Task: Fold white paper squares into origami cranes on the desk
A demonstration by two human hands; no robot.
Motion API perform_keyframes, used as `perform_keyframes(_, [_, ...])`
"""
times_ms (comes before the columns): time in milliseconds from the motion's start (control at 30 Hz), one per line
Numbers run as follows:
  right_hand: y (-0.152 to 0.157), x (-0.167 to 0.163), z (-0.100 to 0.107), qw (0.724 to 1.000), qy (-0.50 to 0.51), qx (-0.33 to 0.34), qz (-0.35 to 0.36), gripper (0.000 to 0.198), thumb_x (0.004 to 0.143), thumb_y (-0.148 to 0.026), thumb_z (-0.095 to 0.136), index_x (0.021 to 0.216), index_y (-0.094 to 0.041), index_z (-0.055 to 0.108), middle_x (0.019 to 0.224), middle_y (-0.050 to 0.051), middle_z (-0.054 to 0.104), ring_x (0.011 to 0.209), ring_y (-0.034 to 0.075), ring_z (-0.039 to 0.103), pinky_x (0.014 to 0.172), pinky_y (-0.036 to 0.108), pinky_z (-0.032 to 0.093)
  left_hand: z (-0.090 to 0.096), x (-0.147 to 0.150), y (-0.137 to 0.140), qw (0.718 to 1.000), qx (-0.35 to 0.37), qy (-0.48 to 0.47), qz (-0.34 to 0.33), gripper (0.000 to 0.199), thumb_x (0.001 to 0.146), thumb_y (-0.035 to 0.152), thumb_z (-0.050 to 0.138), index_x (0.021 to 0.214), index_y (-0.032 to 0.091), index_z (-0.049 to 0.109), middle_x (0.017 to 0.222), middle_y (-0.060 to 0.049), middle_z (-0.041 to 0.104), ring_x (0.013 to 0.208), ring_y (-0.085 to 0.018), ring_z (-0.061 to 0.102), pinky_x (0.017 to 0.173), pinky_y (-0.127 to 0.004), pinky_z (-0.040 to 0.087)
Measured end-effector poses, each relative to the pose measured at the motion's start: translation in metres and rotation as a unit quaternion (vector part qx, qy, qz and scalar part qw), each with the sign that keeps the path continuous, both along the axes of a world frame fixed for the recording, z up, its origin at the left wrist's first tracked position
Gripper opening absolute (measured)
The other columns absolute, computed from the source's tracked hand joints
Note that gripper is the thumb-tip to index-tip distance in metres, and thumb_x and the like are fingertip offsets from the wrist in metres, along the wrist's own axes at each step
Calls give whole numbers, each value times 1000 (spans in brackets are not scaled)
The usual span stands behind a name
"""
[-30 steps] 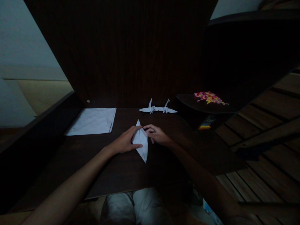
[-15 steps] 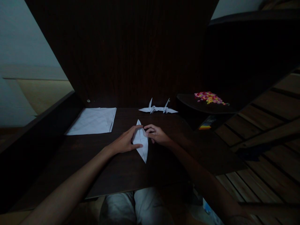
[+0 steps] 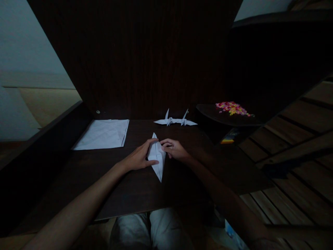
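Observation:
A white folded paper [image 3: 157, 153], shaped like a long diamond with creases, lies on the dark desk with its points facing away from me and toward me. My left hand [image 3: 137, 156] grips its left side, thumb across the paper and fingers near the upper part. At the right edge, my right hand [image 3: 174, 150] pinches the paper between curled fingers and thumb. Behind it, two white origami cranes [image 3: 183, 122] stand side by side against the back panel, their inner ends meeting.
A stack of white paper sheets [image 3: 104, 134] lies at the back left of the desk [image 3: 125, 194]. Small pink, red and yellow pieces [image 3: 232, 108] are heaped on a rounded shelf [image 3: 208, 111] at right. A low side wall [image 3: 44, 146] borders the left.
The right flap of the folded paper has shifted slightly outward, and the near point has moved a little. Both hands stay almost in place.

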State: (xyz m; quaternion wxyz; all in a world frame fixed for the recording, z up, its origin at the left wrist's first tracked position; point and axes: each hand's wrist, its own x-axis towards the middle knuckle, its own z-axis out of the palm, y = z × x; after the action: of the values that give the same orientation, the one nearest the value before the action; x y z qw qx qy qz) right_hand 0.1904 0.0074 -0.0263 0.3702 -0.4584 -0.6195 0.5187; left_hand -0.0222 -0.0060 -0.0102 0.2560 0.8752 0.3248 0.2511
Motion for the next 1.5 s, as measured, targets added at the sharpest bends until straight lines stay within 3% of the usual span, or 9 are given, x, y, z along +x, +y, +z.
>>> perform_keyframes(667, [-1, -1, 2, 999, -26, 10, -15, 17, 73, -27, 61, 84, -15, 61, 68, -3, 58, 39, 4, 45, 33, 16, 34, 1, 1, 1, 1000, -6, 7, 0, 67, 74, 37, 70, 131, 21, 38, 123, -9, 48, 100, -23, 54, 89, -37, 46])
perform_keyframes(1300, [-2, 1, 0, 1000, -21, 13, 11, 24, 73, -25, 63, 95, -18, 56, 71, -4, 55, 48, 6, 49, 35, 15, 38, -5, 0, 4, 1000, -2, 0, 4, 90, 74, 43, 70, 145, 19, 21, 144, -16, 32, 133, -30, 35, 110, -46, 31])
perform_keyframes(1500, [-4, 5, 5, 998, -24, -1, 50, 37, 71, -28, 67, 104, -19, 53, 78, -3, 57, 52, 6, 51, 39, 17, 41, -7, 0, 5, 1000, -1, -2, 2, 92, 74, 43, 70, 146, 18, 19, 147, -17, 30, 135, -30, 31, 111, -46, 29])
